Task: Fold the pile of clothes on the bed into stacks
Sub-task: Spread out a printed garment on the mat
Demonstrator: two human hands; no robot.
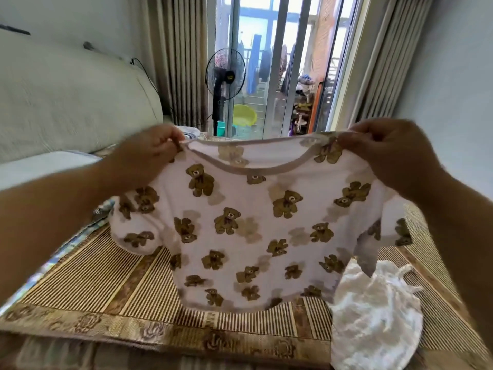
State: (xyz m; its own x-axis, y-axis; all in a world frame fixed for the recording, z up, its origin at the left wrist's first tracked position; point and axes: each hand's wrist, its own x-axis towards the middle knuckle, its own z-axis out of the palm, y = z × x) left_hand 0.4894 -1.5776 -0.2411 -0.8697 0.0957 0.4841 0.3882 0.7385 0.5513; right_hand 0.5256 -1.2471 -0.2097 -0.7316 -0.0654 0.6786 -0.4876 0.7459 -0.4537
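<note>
**Bear shirt held up, fold not yet begun**

At centre left of the frame our left hand [149,153] pinches one shoulder of the bear-print shirt [253,222]. The shirt hangs spread in the middle, its hem low over the striped mat [106,276]. At centre right our right hand [386,153] pinches the other shoulder. We judge the next move is to lay it flat without wrinkles. We can read no writing.

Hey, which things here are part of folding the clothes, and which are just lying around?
For the job: bear-print shirt, pinched at the shoulders by left hand and right hand; crumpled white garment on the woven mat.
Just there: standing fan, yellow basin, curtains.
</note>
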